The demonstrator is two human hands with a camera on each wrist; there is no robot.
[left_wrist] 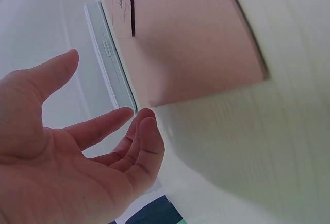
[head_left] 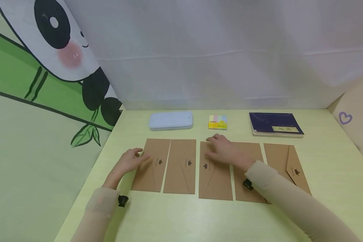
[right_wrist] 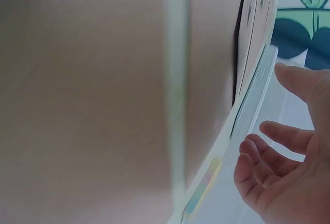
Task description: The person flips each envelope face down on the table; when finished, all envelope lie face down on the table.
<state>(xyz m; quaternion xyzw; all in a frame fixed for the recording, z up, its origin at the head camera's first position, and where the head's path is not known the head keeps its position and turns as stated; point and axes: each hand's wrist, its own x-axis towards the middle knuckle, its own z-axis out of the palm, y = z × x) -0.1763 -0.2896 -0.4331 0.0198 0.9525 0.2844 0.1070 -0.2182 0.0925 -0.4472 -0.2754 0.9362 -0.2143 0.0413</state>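
Several brown paper envelopes (head_left: 179, 178) lie in a row on the pale table, each printed with a small black crown. My left hand (head_left: 130, 161) hovers by the leftmost envelope (head_left: 148, 178), thumb toward its left edge. In the left wrist view the fingers of this hand (left_wrist: 98, 146) are loosely bent with nothing between them. My right hand (head_left: 222, 151) is over the middle envelope (head_left: 214, 185), its forearm crossing the envelope to the right of it (head_left: 249, 148). The right wrist view shows the right hand (right_wrist: 289, 157) relaxed and holding nothing.
Behind the envelopes stand a pale blue tin case (head_left: 171, 120), a pack of colored sticky notes (head_left: 217, 122) and a dark blue notebook (head_left: 275, 123). A white cloth (head_left: 214, 60) hangs at the table's back edge. A panda-printed panel (head_left: 48, 111) is at the left.
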